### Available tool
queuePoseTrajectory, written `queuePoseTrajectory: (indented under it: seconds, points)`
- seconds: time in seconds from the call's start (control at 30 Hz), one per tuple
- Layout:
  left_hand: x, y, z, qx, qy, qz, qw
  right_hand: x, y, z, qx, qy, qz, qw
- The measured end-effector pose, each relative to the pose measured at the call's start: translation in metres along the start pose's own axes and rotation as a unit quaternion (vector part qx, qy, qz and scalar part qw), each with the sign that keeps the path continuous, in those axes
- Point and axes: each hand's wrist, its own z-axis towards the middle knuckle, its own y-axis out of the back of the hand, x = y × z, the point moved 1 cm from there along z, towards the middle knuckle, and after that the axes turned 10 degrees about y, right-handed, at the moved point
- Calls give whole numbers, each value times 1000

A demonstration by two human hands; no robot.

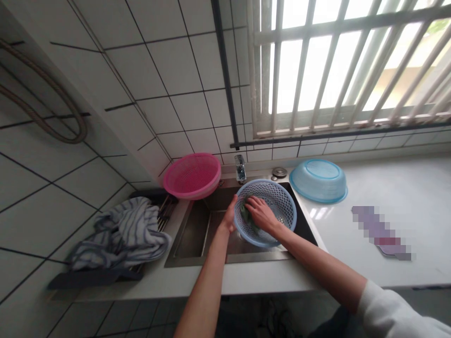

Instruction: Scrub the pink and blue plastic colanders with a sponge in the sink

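A light-blue plastic colander (275,192) is held over the sink (195,234), tilted so that its inside faces me. My left hand (230,216) grips its left rim, with the thumb up along the edge and the other fingers hidden behind the wall. Inside the colander, my right hand (260,213) presses a dark green cloth (245,212) against the left inner wall. The fingers are curled over the cloth, which shows only in part, so its exact kind is hard to make out.
A pink colander (192,176) rests at the sink's back left corner, beside the faucet (240,168). An upturned light-blue basin (319,180) and a round drain plug (279,172) are at right. A striped towel (130,230) lies on a dark rack at left. A blurred-out flat item (382,232) lies on the right counter.
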Motion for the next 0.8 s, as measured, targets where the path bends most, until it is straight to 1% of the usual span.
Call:
queuePoseTrajectory:
  seconds: [0.07, 0.1, 0.17, 0.23, 0.3, 0.37, 0.4, 0.43, 0.47, 0.53, 0.6, 0.63, 0.7, 0.8]
  points:
    - [0, 2, 1, 9, -2, -15, 1000, 6, -10, 1, 14, 32, 19, 999]
    - [1, 3, 2, 5, 0, -18, 1000, 5, -14, -1, 26, 44, 34, 998]
    - [1, 6, 1, -16, 8, -15, 1000, -8, -19, -7, 49, 47, 55, 996]
    - [2, 8, 0, -37, 18, -4, 999, -28, -19, -14, 64, 11, 49, 997]
    - [3, 7, -1, -49, 30, 10, 998, -45, -18, -21, 77, -57, 28, 995]
    - [3, 6, 0, -47, 32, 14, 998, -47, -21, -25, 79, -103, 18, 991]
    - [4, 4, 0, -42, 28, 11, 999, -42, -25, -25, 68, -108, 20, 992]
    - [4, 3, 1, -39, 21, 5, 999, -34, -30, -24, 53, -100, 28, 993]
    - [4, 2, 2, -41, 9, -4, 999, -24, -36, -23, 44, -77, 44, 995]
    - [3, 1, 3, -55, -13, -20, 998, -7, -45, -19, 59, -3, 85, 995]
    - [2, 1, 2, -69, -23, -25, 997, -2, -47, -16, 85, 46, 117, 988]
    - [1, 2, 2, -71, -20, -22, 997, -5, -45, -15, 95, 55, 125, 986]
    - [0, 3, 0, -67, -5, -13, 998, -20, -37, -15, 98, 38, 121, 987]
    - [-1, 4, -2, -67, 12, 0, 998, -41, -27, -18, 76, -50, 77, 993]
